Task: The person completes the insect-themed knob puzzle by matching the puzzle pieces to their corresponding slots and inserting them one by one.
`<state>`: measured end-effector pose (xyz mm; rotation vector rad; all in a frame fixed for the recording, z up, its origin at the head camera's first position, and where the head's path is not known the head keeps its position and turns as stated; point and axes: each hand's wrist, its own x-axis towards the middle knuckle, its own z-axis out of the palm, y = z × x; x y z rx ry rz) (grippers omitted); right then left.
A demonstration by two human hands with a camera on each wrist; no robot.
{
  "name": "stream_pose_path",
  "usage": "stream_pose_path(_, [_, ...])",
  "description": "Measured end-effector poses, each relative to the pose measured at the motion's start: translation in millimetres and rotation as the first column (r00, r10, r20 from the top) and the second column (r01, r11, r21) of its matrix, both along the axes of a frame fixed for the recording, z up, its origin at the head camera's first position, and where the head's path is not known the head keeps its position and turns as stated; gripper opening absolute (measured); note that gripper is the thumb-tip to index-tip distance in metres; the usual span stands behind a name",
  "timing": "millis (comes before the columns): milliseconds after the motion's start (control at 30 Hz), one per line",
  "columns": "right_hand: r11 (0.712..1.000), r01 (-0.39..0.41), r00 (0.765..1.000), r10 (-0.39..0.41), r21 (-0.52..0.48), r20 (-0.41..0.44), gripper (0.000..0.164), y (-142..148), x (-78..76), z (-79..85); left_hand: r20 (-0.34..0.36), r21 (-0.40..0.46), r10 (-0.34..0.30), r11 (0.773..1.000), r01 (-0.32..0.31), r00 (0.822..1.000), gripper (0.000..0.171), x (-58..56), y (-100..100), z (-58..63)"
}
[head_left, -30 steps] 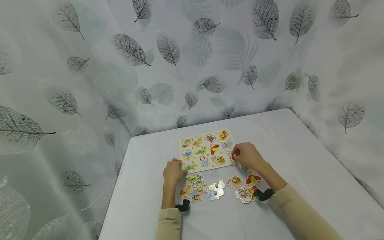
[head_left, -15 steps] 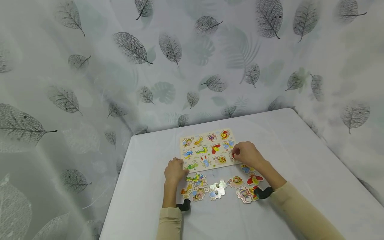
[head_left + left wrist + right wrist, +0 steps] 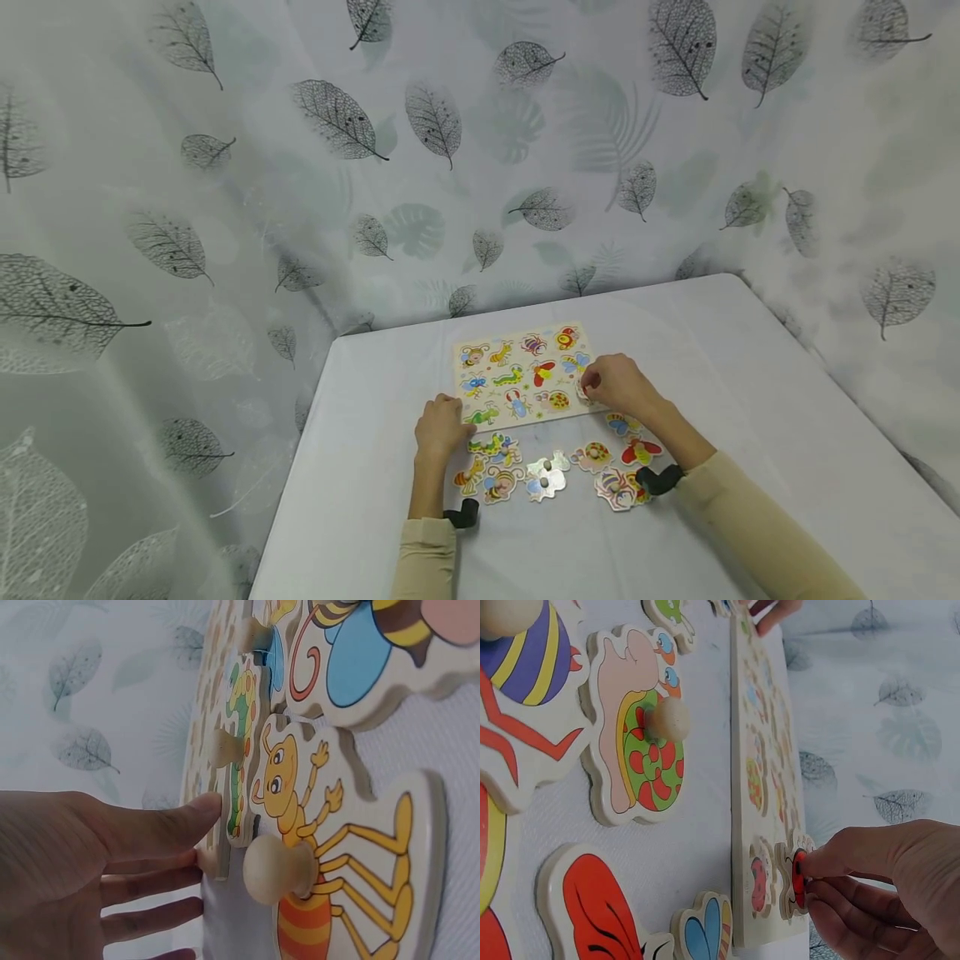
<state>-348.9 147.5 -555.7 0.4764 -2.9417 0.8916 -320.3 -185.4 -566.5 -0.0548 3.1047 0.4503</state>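
Observation:
My right hand pinches a red ladybug puzzle piece between thumb and fingers. The piece stands tilted over the near right corner of the wooden insect puzzle board. Beside it shows the ladybug picture on the board. My left hand rests at the near left corner, fingers mostly straight; in the left wrist view its thumb touches the board's edge. Near this hand lie a green caterpillar piece and a yellow ant piece, both with wooden knobs.
Below the board lie a bee piece, silvery pieces, a snail piece, a red-winged piece, a spider piece and a blue-winged piece. Leaf-patterned curtains surround the white table.
The ladybug piece has tipped slightly in my right hand, and its red face shows less in the head view. My left hand stays at the board's corner. The head view has shifted slightly.

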Motion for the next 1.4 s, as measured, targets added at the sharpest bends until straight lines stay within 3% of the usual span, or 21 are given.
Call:
stream_pose_path(600, [1.000, 0.007, 0.999, -0.008, 0.011, 0.037, 0.007, 0, -9.7, -17.3, 0.000, -0.024, -0.017, 1.000, 0.017, 1.000, 0.049, 0.9, 1, 1.1])
stream_pose_path(900, [1.000, -0.005, 1.000, 0.005, 0.001, 0.008, 0.006, -2, -11.3, -19.0, -0.016, -0.033, -0.013, 0.999, 0.012, 1.000, 0.046, 1.0, 1, 2.6])
stream_pose_path(1400, [1.000, 0.010, 0.999, -0.010, 0.002, 0.036, 0.007, -1, -12.7, -20.8, -0.011, -0.046, -0.032, 0.998, 0.032, 0.999, 0.044, 0.7, 0, 4.7])
